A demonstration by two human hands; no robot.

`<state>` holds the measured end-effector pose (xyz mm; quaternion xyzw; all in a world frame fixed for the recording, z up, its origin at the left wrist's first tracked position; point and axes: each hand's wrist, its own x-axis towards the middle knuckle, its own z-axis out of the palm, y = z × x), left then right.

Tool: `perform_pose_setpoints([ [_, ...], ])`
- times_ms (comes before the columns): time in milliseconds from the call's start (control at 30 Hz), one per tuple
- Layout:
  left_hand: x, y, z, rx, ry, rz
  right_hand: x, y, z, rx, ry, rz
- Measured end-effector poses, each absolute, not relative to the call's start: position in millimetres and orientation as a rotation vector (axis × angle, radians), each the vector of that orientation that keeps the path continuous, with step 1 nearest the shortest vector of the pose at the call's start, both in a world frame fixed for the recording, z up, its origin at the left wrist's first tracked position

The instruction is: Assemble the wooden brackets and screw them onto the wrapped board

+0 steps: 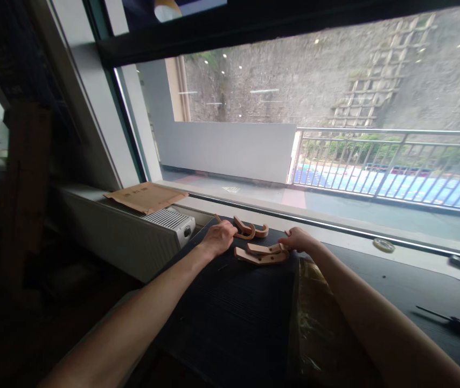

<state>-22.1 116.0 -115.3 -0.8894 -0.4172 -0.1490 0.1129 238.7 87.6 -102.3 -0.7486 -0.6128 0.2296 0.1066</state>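
Several curved wooden hook-shaped pieces lie on a black table [230, 318] by the window. My left hand [218, 238] is closed over the end of one curved wooden hook [247, 230] at the far edge. My right hand [299, 240] is closed on the end of two longer wooden hooks [260, 254] lying stacked side by side. Both forearms reach forward over the table.
A white radiator [173, 222] with a brown cardboard envelope [146, 196] on top stands to the left. A clear plastic sheet [314, 318] lies under my right arm. A tape roll [383, 245] and a small dark object [458, 262] sit on the sill. A dark tool [452, 321] lies far right.
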Motion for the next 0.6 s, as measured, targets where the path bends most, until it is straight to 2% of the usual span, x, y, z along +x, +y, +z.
perform_pose_setpoints([
  [133,-19,106,-120,-2.612,-1.134,-0.505,210,76,-76,-2.061,-1.935,0.284],
  [200,-15,101,-121,-2.625,-1.092,-0.53,191,73,-66,-1.921,-2.056,0.194],
  [400,-9,92,-120,-2.676,-1.011,-0.588,155,76,-71,-1.828,-2.377,0.265],
  [600,-15,94,-121,-2.722,-1.076,-0.555,150,81,-79,-1.814,-2.364,0.198],
])
